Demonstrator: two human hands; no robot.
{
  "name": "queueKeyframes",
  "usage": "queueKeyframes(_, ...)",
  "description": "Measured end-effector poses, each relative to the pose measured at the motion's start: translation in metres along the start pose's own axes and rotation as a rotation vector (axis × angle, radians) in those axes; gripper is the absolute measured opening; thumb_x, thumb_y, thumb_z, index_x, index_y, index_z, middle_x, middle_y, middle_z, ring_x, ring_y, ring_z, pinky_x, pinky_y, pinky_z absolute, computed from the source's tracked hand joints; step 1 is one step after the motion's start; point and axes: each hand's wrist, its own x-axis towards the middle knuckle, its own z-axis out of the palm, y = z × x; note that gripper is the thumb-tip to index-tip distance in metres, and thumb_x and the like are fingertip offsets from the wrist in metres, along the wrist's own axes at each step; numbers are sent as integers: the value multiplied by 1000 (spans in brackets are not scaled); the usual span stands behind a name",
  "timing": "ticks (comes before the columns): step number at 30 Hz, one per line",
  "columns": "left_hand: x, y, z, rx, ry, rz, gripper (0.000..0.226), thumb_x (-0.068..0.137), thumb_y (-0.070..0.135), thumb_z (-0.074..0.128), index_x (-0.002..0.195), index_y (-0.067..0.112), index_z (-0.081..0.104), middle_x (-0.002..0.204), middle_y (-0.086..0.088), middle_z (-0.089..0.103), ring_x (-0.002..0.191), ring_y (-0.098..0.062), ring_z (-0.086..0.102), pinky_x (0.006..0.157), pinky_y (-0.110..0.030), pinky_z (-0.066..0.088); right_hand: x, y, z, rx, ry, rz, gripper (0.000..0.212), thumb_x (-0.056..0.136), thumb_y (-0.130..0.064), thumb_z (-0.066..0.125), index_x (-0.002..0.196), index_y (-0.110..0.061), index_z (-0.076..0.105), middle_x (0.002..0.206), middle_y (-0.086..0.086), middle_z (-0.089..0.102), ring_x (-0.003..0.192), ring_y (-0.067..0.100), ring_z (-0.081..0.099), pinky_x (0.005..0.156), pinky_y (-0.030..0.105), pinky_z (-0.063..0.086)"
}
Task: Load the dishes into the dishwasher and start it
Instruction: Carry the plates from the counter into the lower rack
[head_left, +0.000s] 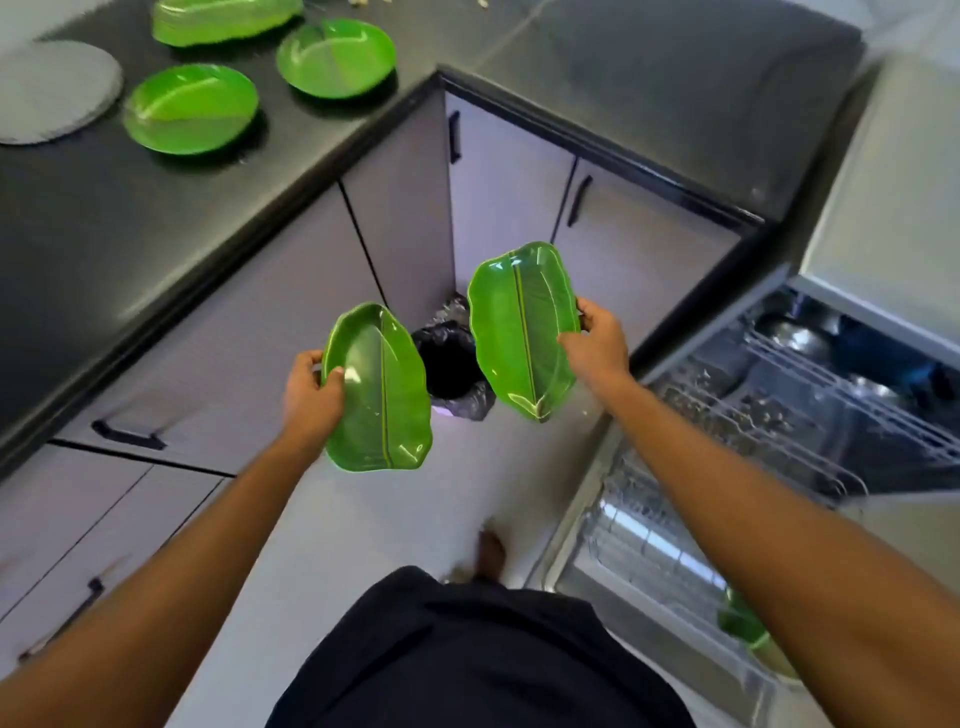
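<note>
Left hand (311, 397) with green leaf-shaped plastic plate (382, 389), right hand (597, 348) with second leaf plate (519, 327): pale floor (363, 525) open below. Black-bagged round bin (452, 364) blocks corner ahead, grey cabinet fronts (208, 364) wall left, wire racks (769, 421) of open silver dishwasher (878, 317) jut in right.

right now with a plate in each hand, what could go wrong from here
The left hand grips the left leaf plate and the right hand the right leaf plate by one edge only; either might slip, perhaps into the open bin just beyond them. The open dishwasher door lies low beside the foot, so a step right could trip on it.
</note>
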Motion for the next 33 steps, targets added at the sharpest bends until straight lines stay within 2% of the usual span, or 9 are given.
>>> queueKeyframes(3,-17,-10,22,54,-119,21,20,98,11,54,119,11,52,104,-10,59,74,-16,55,61,-27,46,-28,44,-16,-171,-1,54,34,75,-16,63,106,-28,68,88,-6,72,87,23,68,76,34,55)
queueKeyframes(7,-42,-25,42,74,-243,22,16,98,12,54,111,20,50,105,-13,63,81,-24,61,69,-36,53,-75,95,-26,-290,-16,153,31,73,-14,54,99,-26,65,97,7,72,93,29,67,77,36,51)
queueKeyframes(9,-56,-35,51,95,-293,13,15,97,14,55,109,21,51,102,-10,64,81,-27,62,71,-40,56,-103,117,-29,-309,-11,197,28,77,-11,54,97,-29,61,101,9,71,93,28,65,75,35,49)
queueKeyframes(13,-90,-55,69,143,-376,9,14,95,21,56,106,28,51,99,-9,67,79,-27,64,67,-40,57,-147,166,-38,-377,-22,237,14,88,-12,56,98,-22,59,101,12,68,96,32,63,73,37,46)
queueKeyframes(17,-127,-60,91,203,-445,30,15,93,22,56,107,29,52,96,-7,68,77,-24,64,66,-37,55,-182,204,-61,-422,-37,290,24,91,-13,56,113,-21,61,109,11,69,101,33,63,73,35,42)
queueKeyframes(20,-153,-55,115,234,-499,52,16,93,21,56,108,26,54,97,-8,68,81,-29,67,70,-43,59,-192,224,-94,-423,-67,347,21,87,-11,57,100,-26,59,101,9,67,97,33,63,72,34,42)
queueKeyframes(23,-174,-47,140,267,-535,77,19,93,21,56,111,24,55,99,-8,68,85,-31,67,73,-45,59,-193,241,-125,-465,-153,342,23,81,-7,58,92,-28,58,92,3,63,95,33,63,70,35,45)
queueKeyframes(27,-209,-35,188,328,-561,93,21,95,20,56,116,20,54,97,-7,65,81,-27,63,68,-37,54,-186,277,-172,-543,-175,285,35,80,-12,61,108,-32,68,109,-2,71,102,29,65,77,34,51)
queueKeyframes(33,-257,-35,261,411,-554,72,23,96,17,57,118,19,53,97,-7,64,87,-31,63,75,-42,55,-167,338,-229,-568,-221,176,35,77,-1,63,99,-26,74,107,6,70,101,29,65,83,35,53)
